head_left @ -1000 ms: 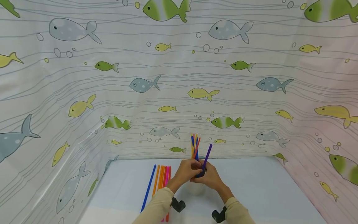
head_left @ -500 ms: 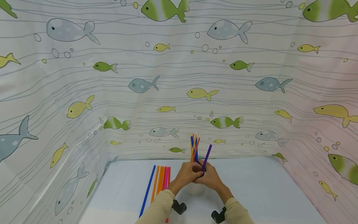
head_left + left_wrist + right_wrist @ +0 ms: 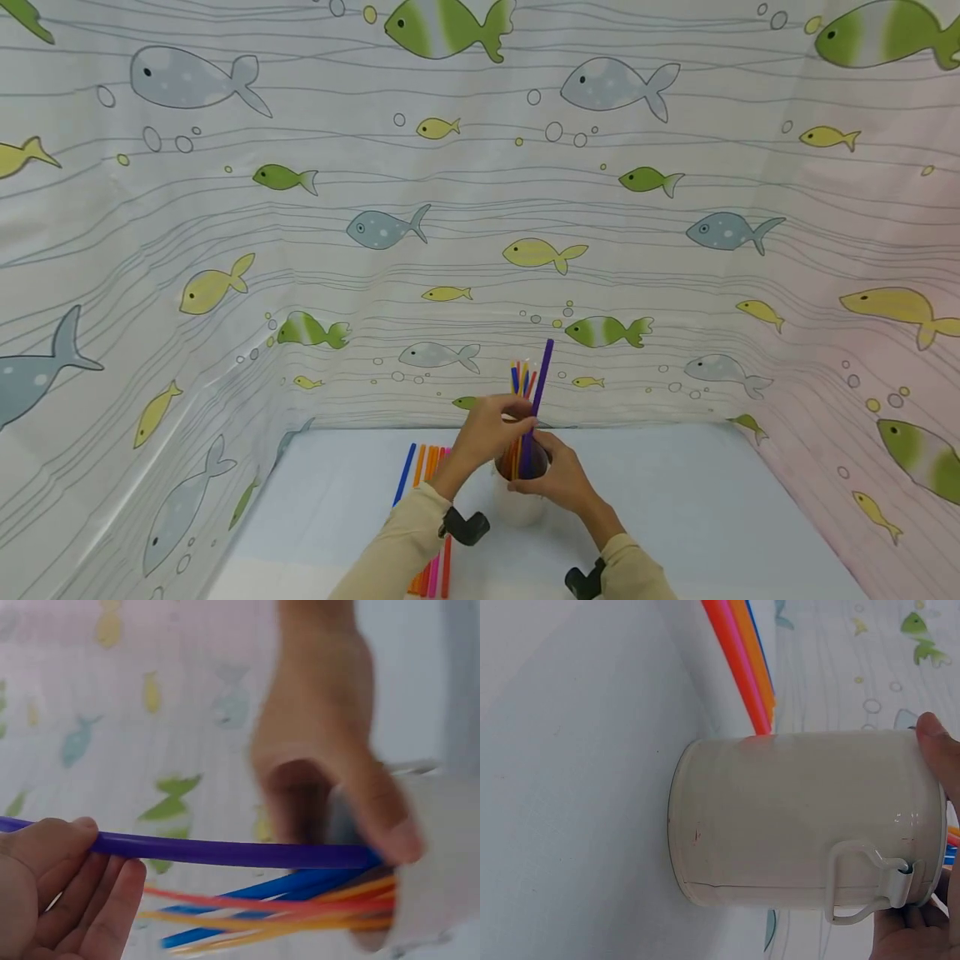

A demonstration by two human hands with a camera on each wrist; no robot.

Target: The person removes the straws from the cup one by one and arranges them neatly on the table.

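Observation:
My left hand (image 3: 491, 433) is raised above the can's mouth. It pinches a long purple straw-like tube (image 3: 543, 375) between thumb and fingers. The tube stands nearly upright, its lower end at the opening of a cream-white metal can (image 3: 795, 817) with a small wire-like handle (image 3: 836, 881). Around the can's rim curls my right hand (image 3: 566, 479), thumb on one side and fingers on the other. Several blue, orange and red tubes (image 3: 292, 904) lean inside the can, sticking out of its mouth. My left hand partly hides them in the head view.
On the white table (image 3: 675, 500), left of the can, lies a row of loose tubes (image 3: 429, 467) in blue, orange, red and pink. My left sleeve (image 3: 397, 533) covers part of the row. A fish-patterned sheet (image 3: 465, 167) surrounds the table at the back and sides.
My left hand has moved up and left, away from my right hand, lifting the purple tube higher and more upright. The can's dark opening now shows. My right hand stays at the rim.

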